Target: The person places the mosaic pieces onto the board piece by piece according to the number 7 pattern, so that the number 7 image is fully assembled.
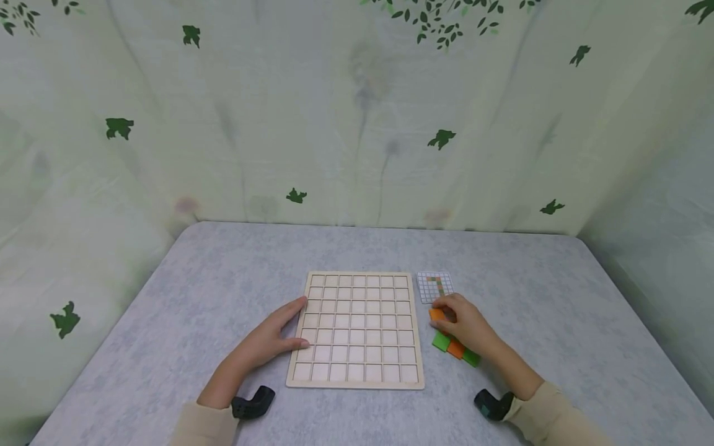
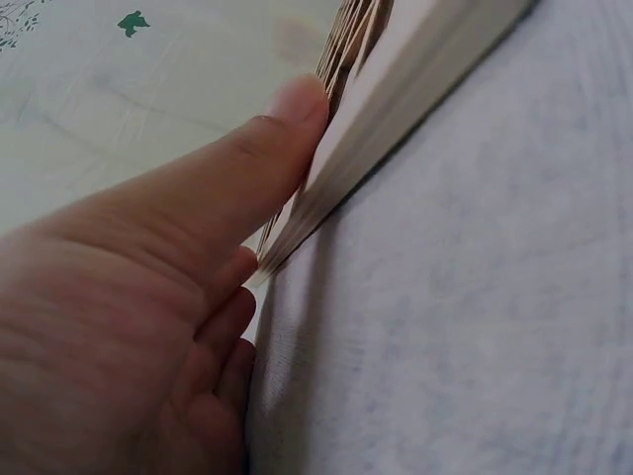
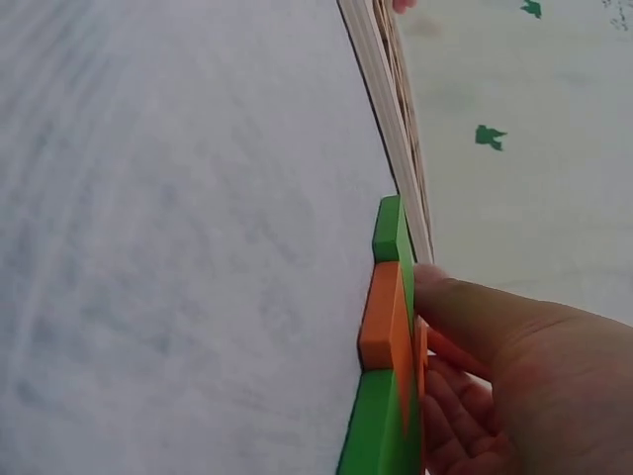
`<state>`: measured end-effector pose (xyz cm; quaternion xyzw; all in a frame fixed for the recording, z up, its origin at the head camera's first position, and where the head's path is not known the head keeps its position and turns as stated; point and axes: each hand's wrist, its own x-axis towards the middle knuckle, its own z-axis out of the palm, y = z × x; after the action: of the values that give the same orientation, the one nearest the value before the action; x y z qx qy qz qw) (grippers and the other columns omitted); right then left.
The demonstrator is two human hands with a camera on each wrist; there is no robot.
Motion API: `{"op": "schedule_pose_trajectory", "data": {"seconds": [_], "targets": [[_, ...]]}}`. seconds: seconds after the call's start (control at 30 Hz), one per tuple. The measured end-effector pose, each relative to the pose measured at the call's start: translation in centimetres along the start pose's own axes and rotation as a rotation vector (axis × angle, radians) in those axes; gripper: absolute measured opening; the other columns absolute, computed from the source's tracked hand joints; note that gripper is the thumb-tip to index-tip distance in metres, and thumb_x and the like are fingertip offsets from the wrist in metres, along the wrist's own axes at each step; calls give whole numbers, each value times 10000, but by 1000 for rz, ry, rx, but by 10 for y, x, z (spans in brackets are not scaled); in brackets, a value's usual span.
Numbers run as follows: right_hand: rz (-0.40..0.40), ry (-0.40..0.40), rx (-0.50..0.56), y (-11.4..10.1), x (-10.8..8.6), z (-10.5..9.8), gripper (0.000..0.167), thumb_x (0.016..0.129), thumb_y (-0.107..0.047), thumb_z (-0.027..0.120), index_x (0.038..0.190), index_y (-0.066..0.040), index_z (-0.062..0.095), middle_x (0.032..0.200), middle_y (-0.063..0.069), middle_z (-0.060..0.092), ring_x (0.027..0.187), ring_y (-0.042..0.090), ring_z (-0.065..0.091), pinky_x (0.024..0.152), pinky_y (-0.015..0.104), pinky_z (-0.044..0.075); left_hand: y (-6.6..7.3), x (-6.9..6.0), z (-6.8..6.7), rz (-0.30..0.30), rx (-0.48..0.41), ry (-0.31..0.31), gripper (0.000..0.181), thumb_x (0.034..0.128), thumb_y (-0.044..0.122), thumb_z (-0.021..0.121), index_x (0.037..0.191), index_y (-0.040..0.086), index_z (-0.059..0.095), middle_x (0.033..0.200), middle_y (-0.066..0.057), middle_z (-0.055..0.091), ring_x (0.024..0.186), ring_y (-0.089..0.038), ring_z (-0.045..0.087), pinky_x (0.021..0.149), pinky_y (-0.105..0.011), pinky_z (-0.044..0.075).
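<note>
A light wooden grid board [image 1: 356,337] lies flat on the table, with no tiles in its squares. My left hand [image 1: 268,339] rests at its left edge, fingers and thumb spread apart; in the left wrist view the thumb [image 2: 247,163] lies against the board's rim. Right of the board, my right hand [image 1: 471,327] pinches an orange square tile [image 1: 437,314] between thumb and fingers. Just below that hand lie a green tile [image 1: 441,341], another orange tile [image 1: 455,349] and a second green tile [image 1: 471,357], touching in a slanting row. Fingers partly hide the pinched tile.
A small pattern card [image 1: 432,284] with a printed grid and coloured squares lies by the board's upper right corner. Black wrist devices [image 1: 253,402] sit on both wrists. A pale curtain [image 1: 334,124] with leaf and bird prints hangs behind the grey table [image 1: 240,254].
</note>
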<state>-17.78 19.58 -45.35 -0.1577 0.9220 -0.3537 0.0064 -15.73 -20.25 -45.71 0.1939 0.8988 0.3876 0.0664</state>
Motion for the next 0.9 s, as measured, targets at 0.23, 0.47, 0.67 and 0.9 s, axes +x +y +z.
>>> {"op": "schedule_pose_trajectory", "data": {"seconds": [0.23,0.47,0.67,0.9], "targets": [[-4,-24,4,0,0,-3,255,797,-93,689,1041,-50,628,1039,80,542,879,186,524,741,333,464,1,0,-2,11,35,-30,848,755,370,699,1407,23,281,1458,-133,211,1316,-335,174,1020,-504,199],[47,-32,10,-7,3,-8,264,818,-154,673,1047,-41,605,997,58,550,853,169,530,734,315,474,1,0,-3,17,32,-43,846,762,378,691,1404,12,279,1462,-138,195,1316,-343,163,1014,-515,202],[-56,5,14,-25,12,-16,285,834,-134,650,1100,-49,588,1027,58,564,878,185,547,753,329,481,1,0,-3,12,39,-39,853,755,387,693,1403,14,282,1461,-136,199,1316,-340,168,1012,-511,211],[-226,67,53,-58,39,-9,299,845,-186,639,1111,-56,602,1024,41,574,892,174,540,750,317,480,1,0,-3,4,41,-32,847,748,374,707,1399,19,298,1459,-126,212,1315,-334,176,1012,-508,214]]}}
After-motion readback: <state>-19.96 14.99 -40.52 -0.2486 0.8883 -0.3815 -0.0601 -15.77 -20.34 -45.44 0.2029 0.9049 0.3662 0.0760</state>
